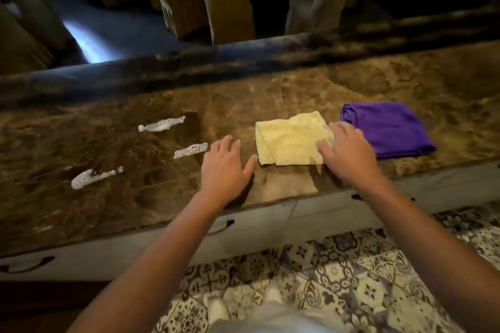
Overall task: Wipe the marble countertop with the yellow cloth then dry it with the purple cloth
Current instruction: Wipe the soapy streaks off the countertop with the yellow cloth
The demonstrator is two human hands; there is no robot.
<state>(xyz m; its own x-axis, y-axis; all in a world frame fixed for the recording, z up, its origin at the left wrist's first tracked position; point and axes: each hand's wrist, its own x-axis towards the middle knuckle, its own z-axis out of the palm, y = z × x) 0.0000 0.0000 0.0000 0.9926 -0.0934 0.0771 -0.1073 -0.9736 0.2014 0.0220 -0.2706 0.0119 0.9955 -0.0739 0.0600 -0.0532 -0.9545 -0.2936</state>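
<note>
A folded yellow cloth [289, 140] lies flat on the brown marble countertop [338, 81]. My right hand [349, 154] rests palm down on the cloth's right edge, fingers spread, not gripping it. Just left of the cloth, my left hand [226, 167] lies flat on the bare marble with fingers apart, holding nothing. A folded purple cloth [389, 130] sits on the counter right of the yellow one, partly behind my right hand. Three streaks of white foam lie on the marble to the left: a far streak [162, 125], a middle streak [190, 150] and a near streak [92, 177].
The counter's near edge runs above pale drawers with dark handles [221, 226]. A raised dark ledge [189, 62] borders the far side. Beyond it stand covered chairs [227, 3] in a dim room. Patterned tiles [351, 278] cover the floor below me.
</note>
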